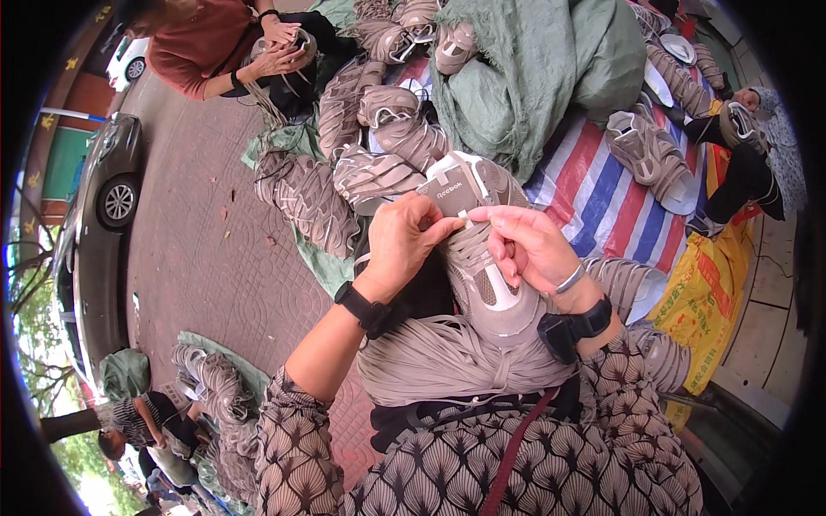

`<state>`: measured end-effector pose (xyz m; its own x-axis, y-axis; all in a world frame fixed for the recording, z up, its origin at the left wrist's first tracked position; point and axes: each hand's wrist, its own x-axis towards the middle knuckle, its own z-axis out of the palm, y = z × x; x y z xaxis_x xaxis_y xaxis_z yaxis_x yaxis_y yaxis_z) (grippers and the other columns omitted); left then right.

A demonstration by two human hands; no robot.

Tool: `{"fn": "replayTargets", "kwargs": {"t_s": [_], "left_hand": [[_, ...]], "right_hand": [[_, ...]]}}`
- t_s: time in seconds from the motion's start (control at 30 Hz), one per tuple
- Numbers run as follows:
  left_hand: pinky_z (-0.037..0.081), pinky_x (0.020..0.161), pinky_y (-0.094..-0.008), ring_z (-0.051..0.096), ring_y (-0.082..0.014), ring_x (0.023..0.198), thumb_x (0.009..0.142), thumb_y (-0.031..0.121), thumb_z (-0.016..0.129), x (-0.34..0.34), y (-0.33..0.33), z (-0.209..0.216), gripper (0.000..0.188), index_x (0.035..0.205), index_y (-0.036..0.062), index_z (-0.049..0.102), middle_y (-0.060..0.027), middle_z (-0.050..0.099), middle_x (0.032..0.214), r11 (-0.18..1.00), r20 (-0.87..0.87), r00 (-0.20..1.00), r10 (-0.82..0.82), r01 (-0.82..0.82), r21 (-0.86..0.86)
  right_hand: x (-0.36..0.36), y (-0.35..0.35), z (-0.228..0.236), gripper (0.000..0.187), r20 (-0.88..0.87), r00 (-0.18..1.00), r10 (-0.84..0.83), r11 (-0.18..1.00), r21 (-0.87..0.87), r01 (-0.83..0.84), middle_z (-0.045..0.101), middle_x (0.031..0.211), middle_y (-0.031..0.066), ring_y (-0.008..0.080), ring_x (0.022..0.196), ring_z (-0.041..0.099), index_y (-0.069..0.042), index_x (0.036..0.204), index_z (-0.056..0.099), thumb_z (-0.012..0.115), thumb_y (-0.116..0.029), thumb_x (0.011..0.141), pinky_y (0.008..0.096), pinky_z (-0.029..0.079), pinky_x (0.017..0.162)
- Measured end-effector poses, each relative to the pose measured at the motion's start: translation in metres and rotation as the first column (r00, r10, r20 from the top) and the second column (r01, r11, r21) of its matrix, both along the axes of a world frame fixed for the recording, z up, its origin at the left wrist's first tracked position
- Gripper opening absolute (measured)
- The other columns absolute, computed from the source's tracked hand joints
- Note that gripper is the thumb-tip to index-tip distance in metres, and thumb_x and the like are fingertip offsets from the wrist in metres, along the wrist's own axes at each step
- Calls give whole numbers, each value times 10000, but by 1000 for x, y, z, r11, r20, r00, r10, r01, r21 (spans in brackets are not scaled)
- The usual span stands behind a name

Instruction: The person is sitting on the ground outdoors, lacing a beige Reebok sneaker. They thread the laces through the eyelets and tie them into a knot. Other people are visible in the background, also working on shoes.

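A grey-beige sneaker (503, 322) with white trim lies across my lap, its toe toward me and its tongue (443, 191) standing up at the far end. Flat shoelaces (465, 251) cross its front. My left hand (403, 236) pinches at the small white loop (465, 218) on the tongue, thumb and forefinger together. From the other side, my right hand (532, 247) brings a closed thumb and forefinger to the same loop, its other fingers curled. What lies between the right fingertips is too small to make out. Below the toe, a thick bundle of grey-beige laces (439, 359) rests on my lap.
Sneakers (370, 176) lie heaped ahead, beside a green woven sack (525, 77). More sneakers (647, 155) rest on a striped sheet (594, 193). A co-worker (202, 52) handles a shoe at the upper left; another person sits at the right. A car (107, 232) stands left.
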<state>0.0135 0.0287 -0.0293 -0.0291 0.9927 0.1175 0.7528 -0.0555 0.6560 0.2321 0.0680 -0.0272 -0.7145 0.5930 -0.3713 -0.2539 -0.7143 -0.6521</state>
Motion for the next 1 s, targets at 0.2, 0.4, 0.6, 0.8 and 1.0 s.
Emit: {"fn": "replayTargets", "kwargs": {"t_s": [0.2, 0.4, 0.6, 0.8, 1.0], "left_hand": [[437, 542, -325, 558, -175, 573, 782, 221, 802, 7, 1, 2, 265, 743, 2, 658, -68, 596, 645, 999, 78, 997, 13, -10, -43], [466, 564, -321, 594, -192, 592, 819, 133, 740, 3, -4, 11, 154, 828, -8, 677, -105, 624, 721, 994, 98, 991, -95, 100, -43], [480, 593, -337, 623, -240, 637, 810, 73, 692, 12, -2, 4, 79, 840, 4, 667, -119, 637, 755, 999, -34, 999, 13, -12, 46], [453, 588, -365, 604, -248, 642, 794, 80, 699, 20, 4, 0, 82, 846, 33, 656, -82, 608, 690, 984, -127, 990, -64, 83, 156], [460, 623, -298, 540, -169, 673, 772, 120, 751, 16, 5, 14, 217, 930, 45, 622, -57, 586, 794, 986, 26, 993, 116, -112, -127]], "right_hand": [[0, -1, -2, 346, -2, 1000, -17, 1000, 19, 17, 557, 703, 19, 89, 495, 553, 43, 1260, 544, 494, -191, 1010, 213, 448, 393], [1, -2, -4, 351, 20, 1000, -16, 999, 42, 15, 561, 704, 21, 87, 497, 557, 30, 1267, 547, 498, -204, 1011, 212, 448, 393], [-4, -9, -2, 323, 65, 995, -71, 991, 121, 63, 583, 713, 20, 81, 500, 556, 8, 1269, 542, 503, -168, 1001, 206, 459, 403], [-10, 6, 18, 301, 542, 815, -205, 645, 701, -304, 659, 683, 126, 212, 551, 657, -8, 1203, 544, 585, -113, 924, 332, 526, 466], [-26, 32, -3, 109, 617, 643, -455, 67, 743, -666, 621, 658, 182, 383, 623, 634, -57, 954, 505, 568, -130, 903, 457, 507, 583]]}}
